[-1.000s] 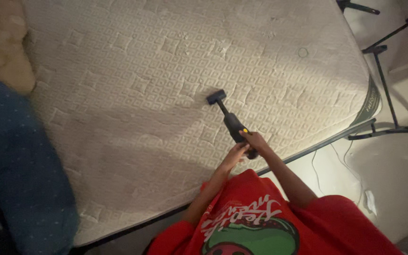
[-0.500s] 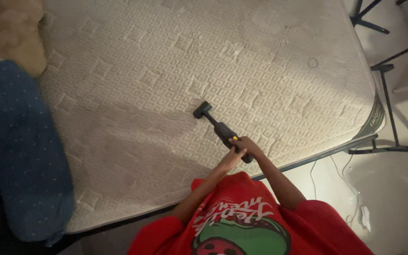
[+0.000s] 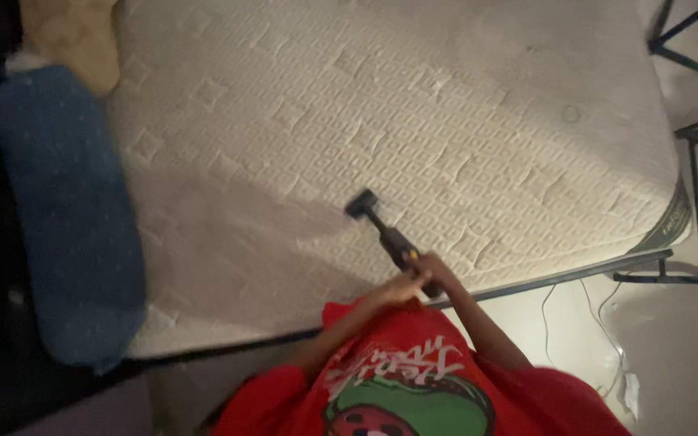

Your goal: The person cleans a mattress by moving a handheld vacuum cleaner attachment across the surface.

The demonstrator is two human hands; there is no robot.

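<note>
both hands, left hand point(image 3: 396, 288) and right hand point(image 3: 431, 274), clenched on handheld vacuum point(image 3: 389, 236), nozzle touching bare mattress point(image 3: 446, 105); blue pillow point(image 3: 70, 210) well apart.

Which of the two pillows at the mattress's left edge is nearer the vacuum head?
The long blue pillow along the left edge; the tan one sits farther off in the top-left corner, away from the vacuum head.
</note>
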